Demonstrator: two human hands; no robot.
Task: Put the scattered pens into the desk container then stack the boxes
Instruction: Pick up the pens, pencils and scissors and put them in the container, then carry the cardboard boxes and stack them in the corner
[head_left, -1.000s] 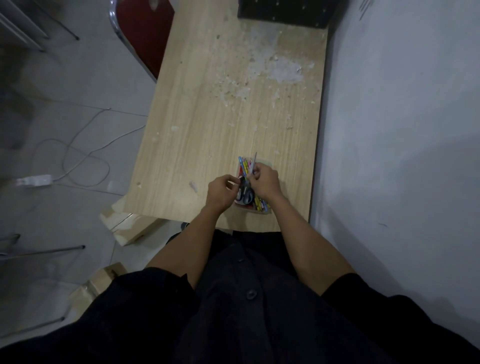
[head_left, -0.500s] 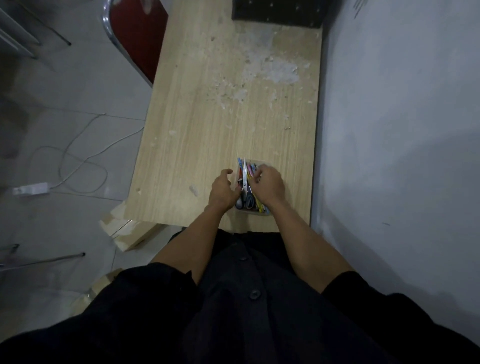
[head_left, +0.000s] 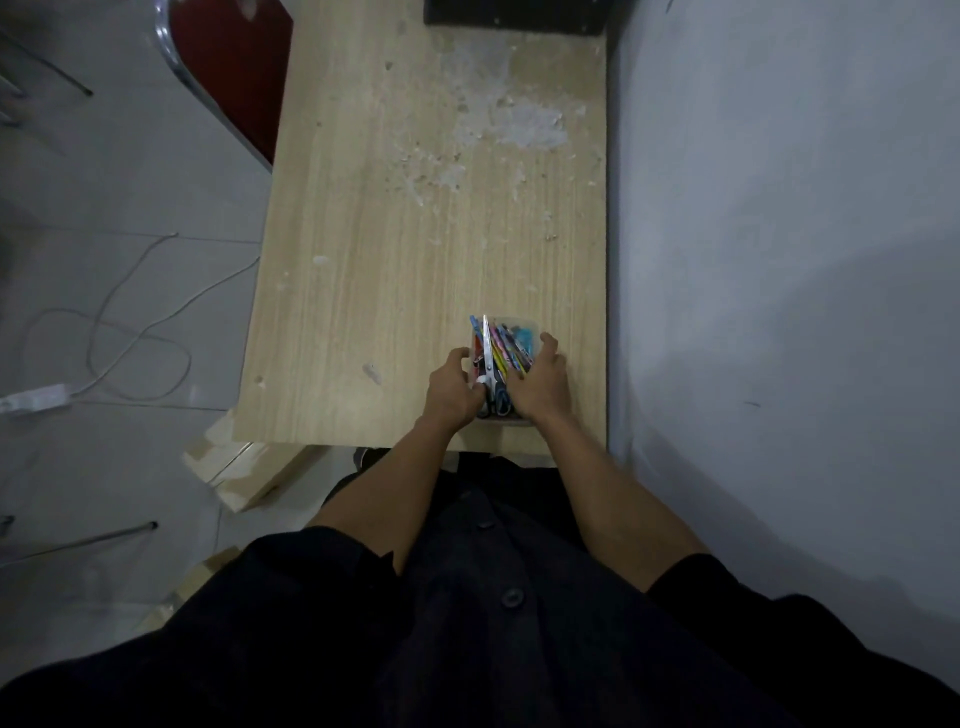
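Note:
A small clear container (head_left: 525, 325) sits near the front right of the wooden desk (head_left: 395, 270). It holds several coloured pens (head_left: 511, 345) and a pair of scissors (head_left: 487, 348) with its blades pointing away from me. My left hand (head_left: 453, 391) grips the container's left side, thumb up along the wall. My right hand (head_left: 540, 382) grips its right side, fingers curled over the pens' near ends. The container's near half is hidden by both hands.
A dark box (head_left: 514, 15) stands at the desk's far edge. White debris (head_left: 514, 124) litters the far half. A grey wall (head_left: 779, 260) runs along the right. A red chair (head_left: 228, 67), a white cable (head_left: 135, 332) and wood pieces (head_left: 234, 467) are on the left floor.
The scissors, held up over the container a second ago, now lie down in it. Both hands have dropped from the scissors to the container's sides.

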